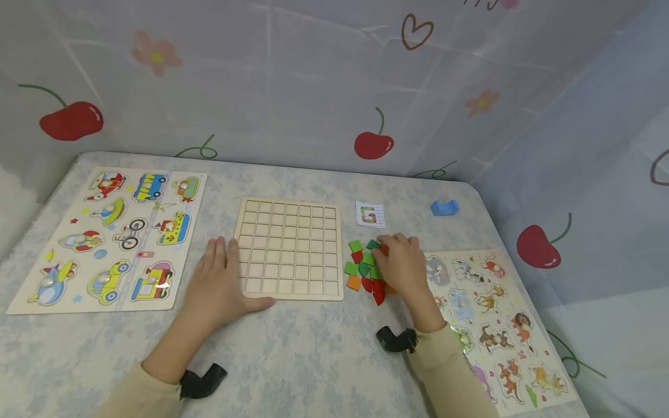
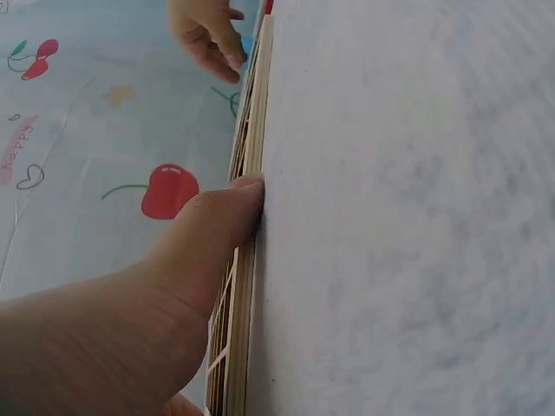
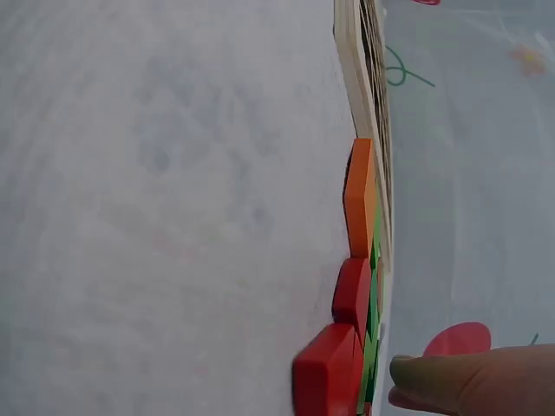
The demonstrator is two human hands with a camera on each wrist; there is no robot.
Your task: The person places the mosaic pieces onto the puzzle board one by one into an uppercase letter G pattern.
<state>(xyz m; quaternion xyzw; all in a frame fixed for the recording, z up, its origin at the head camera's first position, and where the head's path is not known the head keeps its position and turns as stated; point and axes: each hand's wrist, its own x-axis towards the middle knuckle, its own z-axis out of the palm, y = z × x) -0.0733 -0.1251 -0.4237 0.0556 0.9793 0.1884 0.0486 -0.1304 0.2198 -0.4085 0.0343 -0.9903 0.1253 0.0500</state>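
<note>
A pale wooden grid board (image 1: 290,249) with square cells lies flat on the table. My left hand (image 1: 219,284) rests at its lower left corner, fingers straight along the left side. Its thumb (image 2: 221,208) presses the front edge. To the right of the board is a loose pile of small red, green and orange pieces, with a green square (image 1: 355,246), an orange piece (image 3: 359,199) and a red piece (image 3: 325,368) among them. Over the pile's right side reaches my right hand (image 1: 402,264), fingers pointing down. No held piece shows; its fingertips are partly hidden.
A small pattern card (image 1: 370,215) lies behind the pile, and a blue block (image 1: 445,208) sits farther right. A vehicle puzzle board (image 1: 112,244) lies at the left. My right forearm partly covers an animal puzzle board (image 1: 496,325). A printed cloth (image 1: 313,87) hangs behind the table.
</note>
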